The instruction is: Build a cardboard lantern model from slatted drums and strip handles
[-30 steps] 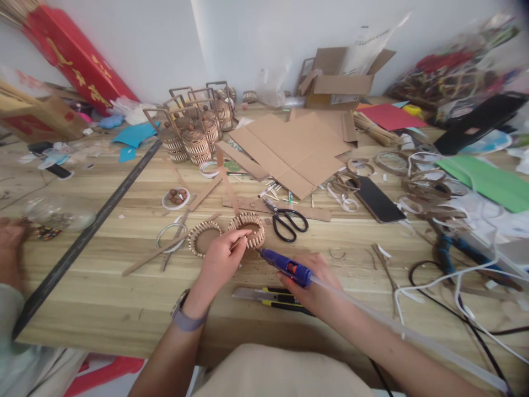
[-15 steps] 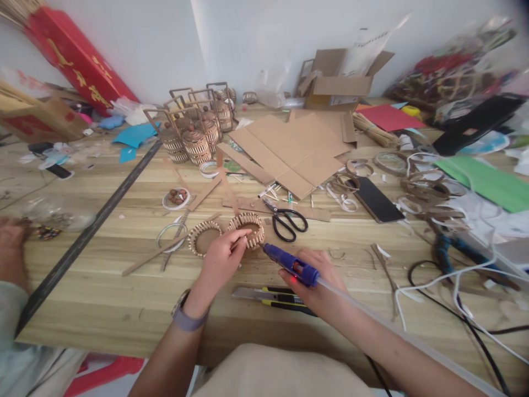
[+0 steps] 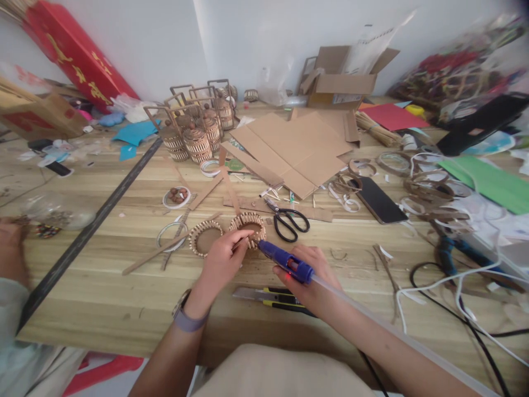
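My right hand (image 3: 308, 275) is wrapped around a blue glue gun (image 3: 285, 261), which has a red light lit and a long clear glue stick out of its back. Its nozzle meets the near rim of a round slatted ring (image 3: 257, 225) made of short pale wooden pieces. My left hand (image 3: 225, 253) pinches that ring at its near left side, thumb and index finger closed; the exact contact is partly hidden. Just left of it lies a second slatted ring (image 3: 201, 249), flat on the table.
Black-handled scissors (image 3: 291, 223) lie behind the glue gun, and a utility knife (image 3: 273, 298) lies in front. Lantern-like slatted baskets (image 3: 198, 144), cardboard sheets (image 3: 293, 149) and a phone (image 3: 380, 199) stand or lie farther back. White cables (image 3: 450, 275) cross the right. Another person's hand (image 3: 11, 248) rests at left.
My right hand has moved the glue gun slightly left, bringing its nozzle to the rim of the ring by my left fingers. My left hand has barely moved.
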`<move>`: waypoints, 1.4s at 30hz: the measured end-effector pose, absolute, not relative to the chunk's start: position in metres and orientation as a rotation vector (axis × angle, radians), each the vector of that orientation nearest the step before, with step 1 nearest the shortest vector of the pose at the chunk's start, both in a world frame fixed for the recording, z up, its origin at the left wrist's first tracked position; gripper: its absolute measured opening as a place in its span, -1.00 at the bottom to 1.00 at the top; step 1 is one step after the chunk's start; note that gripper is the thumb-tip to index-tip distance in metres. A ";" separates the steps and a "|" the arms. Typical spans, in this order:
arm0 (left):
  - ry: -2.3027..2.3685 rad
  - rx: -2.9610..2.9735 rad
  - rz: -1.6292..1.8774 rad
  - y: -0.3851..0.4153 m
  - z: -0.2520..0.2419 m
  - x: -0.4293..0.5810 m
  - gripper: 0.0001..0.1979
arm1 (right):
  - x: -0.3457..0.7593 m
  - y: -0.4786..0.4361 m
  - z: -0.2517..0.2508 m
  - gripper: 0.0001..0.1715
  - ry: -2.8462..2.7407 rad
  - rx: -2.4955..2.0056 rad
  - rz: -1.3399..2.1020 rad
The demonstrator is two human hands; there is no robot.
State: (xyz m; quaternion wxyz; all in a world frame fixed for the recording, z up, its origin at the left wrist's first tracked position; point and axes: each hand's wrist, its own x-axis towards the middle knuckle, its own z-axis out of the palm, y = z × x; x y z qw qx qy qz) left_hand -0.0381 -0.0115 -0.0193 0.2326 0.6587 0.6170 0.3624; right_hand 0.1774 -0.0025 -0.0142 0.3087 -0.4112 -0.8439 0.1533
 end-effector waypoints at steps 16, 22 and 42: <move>1.709 1.796 0.987 -0.012 -0.017 -0.038 -0.72 | 0.178 -0.002 -0.020 -0.69 -2.231 -1.106 0.392; 1.707 1.799 0.996 -0.012 -0.019 -0.037 -0.73 | 0.179 -0.002 -0.018 -0.66 -2.234 -1.151 0.408; 1.705 1.806 1.008 -0.012 -0.018 -0.037 -0.73 | 0.183 0.001 -0.020 -0.70 -2.258 -1.153 0.417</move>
